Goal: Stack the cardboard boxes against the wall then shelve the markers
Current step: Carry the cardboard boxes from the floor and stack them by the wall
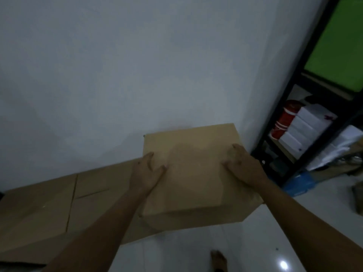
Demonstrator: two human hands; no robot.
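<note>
A plain brown cardboard box [194, 169] sits against the white wall, close to the corner by the shelf. My left hand [146, 171] lies on its top near the left edge, fingers spread flat. On the right side of the top, my right hand [243, 165] rests with its fingers bent down onto the cardboard. A larger flat cardboard box [49, 209] lies to the left along the wall, lower than the first one. No markers are visible.
A black metal shelf unit [294, 85] stands at the right, holding white boxes [306, 128], a red item [282, 120] and a green panel [337, 46]. A blue packet [300, 183] lies on the white tiled floor [196, 250] at its foot. My foot [218, 260] shows at the bottom.
</note>
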